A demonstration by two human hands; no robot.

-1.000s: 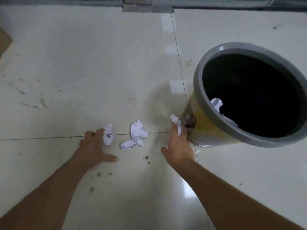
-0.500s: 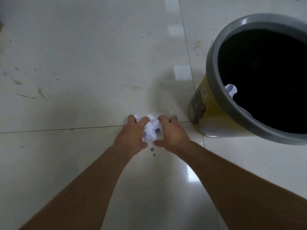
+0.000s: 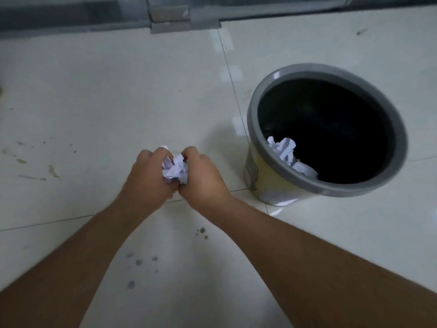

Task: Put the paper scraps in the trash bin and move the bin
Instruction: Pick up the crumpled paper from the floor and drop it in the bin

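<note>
**Both hands cupped around crumpled paper beside the bin**

Left hand (image 3: 147,178) and right hand (image 3: 203,179) are pressed together at the thumbs, fingers curled inward, clamping a bundle of crumpled white paper scraps (image 3: 175,172) between them above the pale tiled floor (image 3: 94,110). Dark spots (image 3: 142,262) mark the tile below the forearms. To the right, apart from the hands, stands the trash bin (image 3: 272,185), upright, with a grey rim, yellow wall and dark interior. More crumpled paper (image 3: 287,150) lies inside it against the near-left wall.
</note>
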